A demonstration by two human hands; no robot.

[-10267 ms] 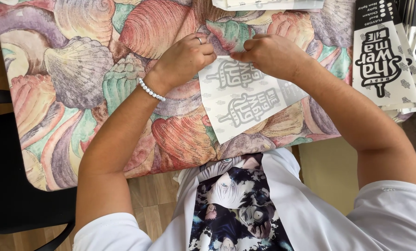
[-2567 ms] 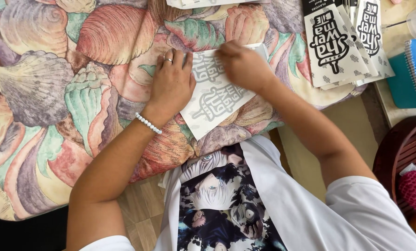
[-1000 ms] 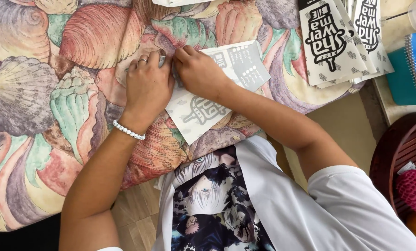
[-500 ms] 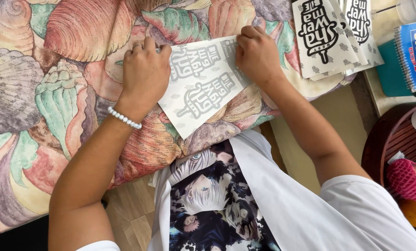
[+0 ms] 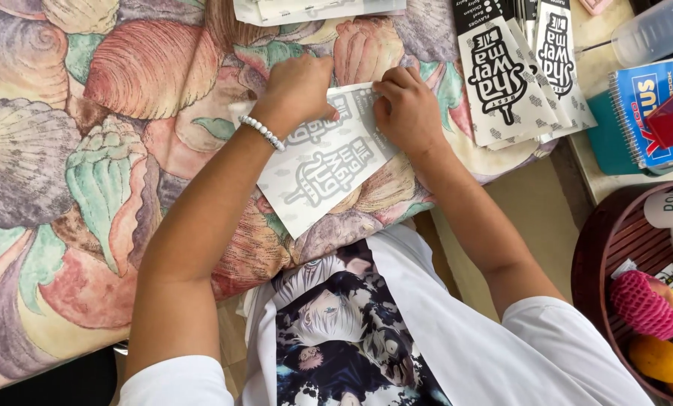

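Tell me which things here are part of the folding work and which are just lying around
In hand: left hand and right hand pressing the white printed paper sheet; stack of finished printed sleeves.

Lying about: blue spiral notebook, clear plastic bottle, fruit basket, shell-patterned tablecloth.

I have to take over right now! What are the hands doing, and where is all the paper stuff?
Left hand: pressing down on the upper left part of the white printed paper sheet.
Right hand: fingers bent on the sheet's top right edge.
The sheet lies tilted on the shell-patterned tablecloth, close to the person's chest.
A stack of black-and-white printed sleeves sits to the right; more white sheets lie at the top edge.
Done: the sleeves are stacked.
Left: this sheet is not folded into a sleeve yet; whether a crease has started is hidden under the hands.
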